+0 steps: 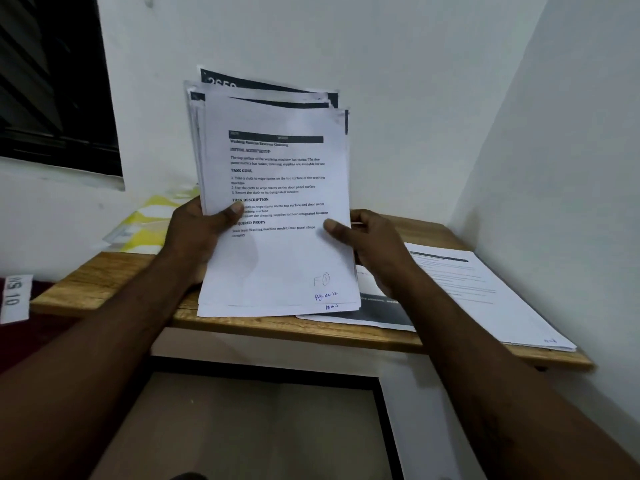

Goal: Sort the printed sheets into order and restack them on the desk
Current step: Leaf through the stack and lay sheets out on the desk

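Your left hand (199,233) grips the left edge of a bundle of printed sheets (277,258). Its thumb lies across the front page beside the heading "TASK DESCRIPTION", and its fingers are hidden behind the paper. Your right hand (372,244) holds the opposite edge in the same way, with the thumb pressed on the front page near the line on required props and the fingers curled behind.

The bundle stands nearly upright between your hands, above the front part of the wooden desk (104,282); whether its lower edge touches the wood cannot be told. The sheets are unevenly fanned, so that dark header bands show at the top behind the front page. The front page is titled "Washing Machine Exterior Cleaning" and bears a handwritten page note (325,296) at its lower right corner.

A second stack of sheets (485,292) lies flat on the right side of the desk, close to the wall. A sheet with a dark band (381,315) lies partly under your right wrist, just left of that stack. A yellow-and-white item (149,220) rests at the back left of the desk. A dark louvred window (52,81) is set in the left wall, and a label reading "WS 10" (15,296) stands at the left edge.
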`<state>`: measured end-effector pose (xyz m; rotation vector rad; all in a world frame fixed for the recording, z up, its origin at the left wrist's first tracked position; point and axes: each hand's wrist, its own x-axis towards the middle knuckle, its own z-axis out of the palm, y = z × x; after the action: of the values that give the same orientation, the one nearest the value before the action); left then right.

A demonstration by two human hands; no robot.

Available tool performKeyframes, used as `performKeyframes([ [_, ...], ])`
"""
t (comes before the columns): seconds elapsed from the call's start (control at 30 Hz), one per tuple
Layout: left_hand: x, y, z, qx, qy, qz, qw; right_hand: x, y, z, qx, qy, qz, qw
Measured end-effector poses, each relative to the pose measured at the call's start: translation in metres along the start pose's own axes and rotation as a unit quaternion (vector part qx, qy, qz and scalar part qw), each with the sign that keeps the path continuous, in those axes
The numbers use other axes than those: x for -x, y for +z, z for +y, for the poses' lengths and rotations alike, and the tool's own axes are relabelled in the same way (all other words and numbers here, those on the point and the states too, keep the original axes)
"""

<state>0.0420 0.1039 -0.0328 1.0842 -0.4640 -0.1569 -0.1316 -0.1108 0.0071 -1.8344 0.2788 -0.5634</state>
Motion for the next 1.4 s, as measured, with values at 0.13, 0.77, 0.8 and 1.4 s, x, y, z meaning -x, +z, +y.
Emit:
performKeyframes([
  [0.13,0.006,0.002,0.004,0.023,-0.005,-0.003,1.000,-0.010,0.025,0.007,0.028,-0.034,0.072,0.996],
  [0.77,-0.003,-0.001,0.005,0.025,-0.091,-0.030,0.995,-0.042,0.030,0.016,0.014,-0.057,0.118,0.991],
  [0.8,-0.005,0.000,0.006,0.016,-0.093,-0.030,0.995,-0.042,0.031,0.019,0.011,-0.058,0.122,0.991],
  [1.4,-0.035,0.004,0.001,0.027,-0.143,-0.057,0.988,-0.048,0.024,0.041,0.002,-0.022,0.282,0.959],
])
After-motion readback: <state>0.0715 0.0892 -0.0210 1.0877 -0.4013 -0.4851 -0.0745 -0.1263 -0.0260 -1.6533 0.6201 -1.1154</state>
